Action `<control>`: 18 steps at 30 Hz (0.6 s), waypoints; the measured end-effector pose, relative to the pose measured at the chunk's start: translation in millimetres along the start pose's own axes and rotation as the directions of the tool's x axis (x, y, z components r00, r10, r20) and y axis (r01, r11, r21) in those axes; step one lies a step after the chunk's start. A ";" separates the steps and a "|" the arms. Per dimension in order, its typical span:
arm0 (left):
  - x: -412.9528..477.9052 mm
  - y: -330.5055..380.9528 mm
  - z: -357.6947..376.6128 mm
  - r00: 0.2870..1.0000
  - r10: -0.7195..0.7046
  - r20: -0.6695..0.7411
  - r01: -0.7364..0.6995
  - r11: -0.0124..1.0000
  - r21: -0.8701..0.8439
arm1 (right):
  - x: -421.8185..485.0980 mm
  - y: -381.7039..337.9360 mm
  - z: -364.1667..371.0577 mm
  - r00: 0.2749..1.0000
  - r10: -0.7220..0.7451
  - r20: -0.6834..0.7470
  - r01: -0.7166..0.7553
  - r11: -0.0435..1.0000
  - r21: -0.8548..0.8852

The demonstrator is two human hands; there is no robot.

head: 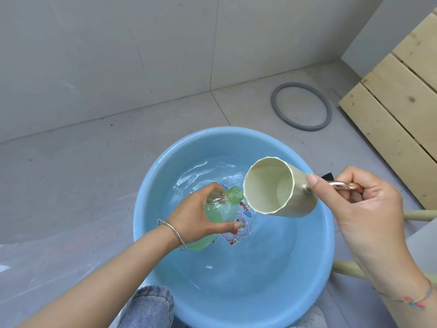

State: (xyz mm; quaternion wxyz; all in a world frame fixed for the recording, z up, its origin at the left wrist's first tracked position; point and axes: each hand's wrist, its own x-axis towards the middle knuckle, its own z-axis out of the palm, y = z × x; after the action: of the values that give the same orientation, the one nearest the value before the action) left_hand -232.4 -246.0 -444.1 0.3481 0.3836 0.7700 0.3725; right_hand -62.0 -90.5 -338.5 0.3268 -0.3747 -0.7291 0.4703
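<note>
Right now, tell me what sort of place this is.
Likely a tiled wash area: grey tiled floor and wall, a blue basin holding water on the floor, a wooden pallet nearby.

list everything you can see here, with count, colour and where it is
basin: 1, blue, on the floor, centre
water: clear, shallow, in the basin
cartoon print: 1, multicoloured, on the basin bottom
bottle: 1, clear green, uncapped, tilted over the basin
mug: 1, cream with a metallic handle, tipped sideways, its mouth next to the bottle's mouth
ring: 1, grey, flat on the floor behind the basin
wooden planks: 1 slatted panel, pale wood, far right
bars: 2, pale green, right of the basin
bangle: 1, silver, left wrist
bracelet: 1, multicoloured cord, right wrist
knee: 1, blue jeans, bottom edge
left hand: grips the bottle
right hand: holds the mug by its handle
</note>
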 end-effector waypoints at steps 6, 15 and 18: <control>-0.2 1.2 0.9 1.000 -0.011 0.012 0.011 1.000 0.004 | -0.2 -5.0 2.4 0.996 -0.088 0.003 0.088 0.993 -0.076; -0.5 0.6 0.8 1.000 0.003 0.006 -0.003 1.000 0.017 | 0.0 -10.9 1.8 0.986 -0.165 0.016 0.166 0.978 -0.125; -0.3 0.9 1.5 1.000 0.001 0.009 -0.001 1.000 0.024 | -0.2 -13.4 1.9 0.983 -0.183 0.020 0.184 0.974 -0.134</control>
State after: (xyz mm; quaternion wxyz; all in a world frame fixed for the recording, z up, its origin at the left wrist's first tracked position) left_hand -230.7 -245.4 -444.0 0.3467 0.3898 0.7727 0.3617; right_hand -66.6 -95.3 -326.7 0.3399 -0.3253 -0.7920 0.3891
